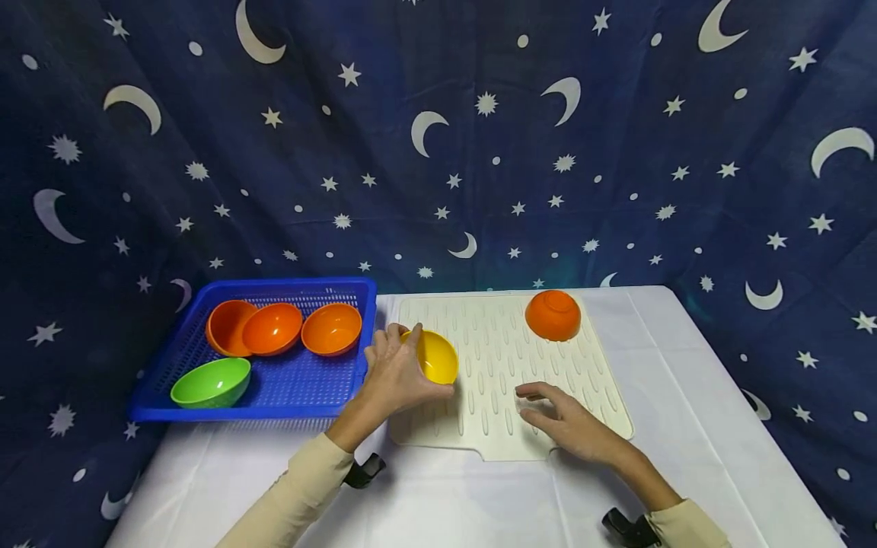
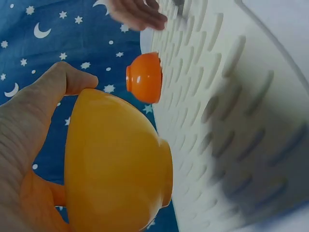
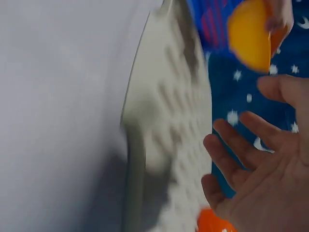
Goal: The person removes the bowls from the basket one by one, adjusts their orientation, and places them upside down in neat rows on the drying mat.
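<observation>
My left hand [image 1: 403,373] grips a yellow bowl [image 1: 438,358] by its rim, over the left part of a white ridged drying mat [image 1: 493,411]. In the left wrist view the yellow bowl [image 2: 116,159] is mouth toward the palm, its foot toward the mat. My right hand [image 1: 572,426] hovers over the mat's front right, fingers loosely spread, holding nothing. An orange bowl [image 1: 553,316] sits upside down on the mat's back right corner.
A blue plastic basket [image 1: 288,413] at the left holds several bowls: orange ones, such as one orange bowl [image 1: 332,329], and a green bowl [image 1: 212,383]. A white cloth [image 1: 685,426] covers the table. Behind hangs a dark blue curtain [image 1: 384,152] with moons and stars.
</observation>
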Demonstrator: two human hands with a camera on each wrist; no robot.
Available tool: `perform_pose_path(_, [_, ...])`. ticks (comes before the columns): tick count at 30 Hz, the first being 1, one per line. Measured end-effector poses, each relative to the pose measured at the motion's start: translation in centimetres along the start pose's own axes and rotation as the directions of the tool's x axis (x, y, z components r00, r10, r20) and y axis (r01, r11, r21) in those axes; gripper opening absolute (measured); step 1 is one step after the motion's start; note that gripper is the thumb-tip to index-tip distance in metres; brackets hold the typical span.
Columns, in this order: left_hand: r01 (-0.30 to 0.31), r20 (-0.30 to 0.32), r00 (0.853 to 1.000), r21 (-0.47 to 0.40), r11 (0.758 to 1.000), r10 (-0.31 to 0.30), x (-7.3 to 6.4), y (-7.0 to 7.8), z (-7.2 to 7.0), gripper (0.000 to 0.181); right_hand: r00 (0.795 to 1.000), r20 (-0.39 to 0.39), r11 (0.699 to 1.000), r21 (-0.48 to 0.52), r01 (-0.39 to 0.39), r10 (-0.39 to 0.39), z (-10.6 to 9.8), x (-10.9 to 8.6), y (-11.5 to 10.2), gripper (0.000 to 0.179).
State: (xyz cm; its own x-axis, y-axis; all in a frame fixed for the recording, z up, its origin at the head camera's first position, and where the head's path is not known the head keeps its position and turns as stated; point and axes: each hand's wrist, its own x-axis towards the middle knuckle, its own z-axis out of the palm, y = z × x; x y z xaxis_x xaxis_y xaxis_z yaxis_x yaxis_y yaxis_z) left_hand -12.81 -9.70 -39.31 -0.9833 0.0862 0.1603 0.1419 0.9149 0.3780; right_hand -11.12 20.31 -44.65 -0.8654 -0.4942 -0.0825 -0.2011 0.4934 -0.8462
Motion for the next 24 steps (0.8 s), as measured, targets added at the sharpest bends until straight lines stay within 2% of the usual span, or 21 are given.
perform_pose_path(2, [0.0,0.003,1.0,-0.004,1.0,0.0,0.2,0.3,0.7,0.105,0.999,0.042,0.993,0.118,-0.007,0.002,1.0,0.7,-0.6,0.047])
perform_pose_path(4, [-0.003,0.009,1.0,-0.004,1.0,0.003,0.5,0.5,1.2,0.104,0.996,0.088,0.969,0.247,-0.026,0.004,1.9,1.5,-1.0,0.052])
perform_pose_path(7, [-0.004,0.014,1.0,-0.013,1.0,0.004,0.9,0.9,2.1,0.102,0.989,0.149,0.9,0.427,-0.082,0.019,3.2,2.9,-1.3,0.06])
perform_pose_path(9, [0.001,0.02,1.0,-0.012,1.0,-0.001,1.1,1.1,2.6,0.102,0.982,0.187,0.821,0.556,-0.129,0.027,4.0,3.8,-1.3,0.06])
perform_pose_path(12, [-0.002,0.018,1.0,-0.016,1.0,0.003,1.4,1.4,3.2,0.103,0.974,0.228,0.66,0.729,-0.182,0.018,5.1,4.8,-1.2,0.059])
perform_pose_path(14, [-0.007,0.016,1.0,-0.017,1.0,0.007,1.6,1.6,3.5,0.103,0.966,0.258,0.554,0.806,-0.211,-0.007,5.8,5.5,-1.1,0.062])
perform_pose_path(16, [-0.015,0.012,1.0,-0.015,1.0,0.015,1.7,1.7,3.8,0.104,0.956,0.292,0.468,0.85,-0.244,-0.033,6.4,6.0,-1.1,0.07])
perform_pose_path(20, [-0.03,0.002,1.0,-0.002,1.0,0.03,1.9,1.9,4.3,0.108,0.942,0.329,0.336,0.896,-0.291,-0.061,7.3,6.7,-1.2,0.084])
perform_pose_path(22, [-0.039,-0.006,0.999,-0.004,0.999,0.039,2.1,1.9,4.4,0.108,0.944,0.324,0.277,0.914,-0.297,-0.056,7.5,6.9,-1.3,0.085])
perform_pose_path(24, [-0.049,-0.019,0.999,-0.015,0.999,0.049,2.3,2.0,4.6,0.107,0.951,0.307,0.232,0.929,-0.289,-0.043,7.6,7.2,-1.5,0.084])
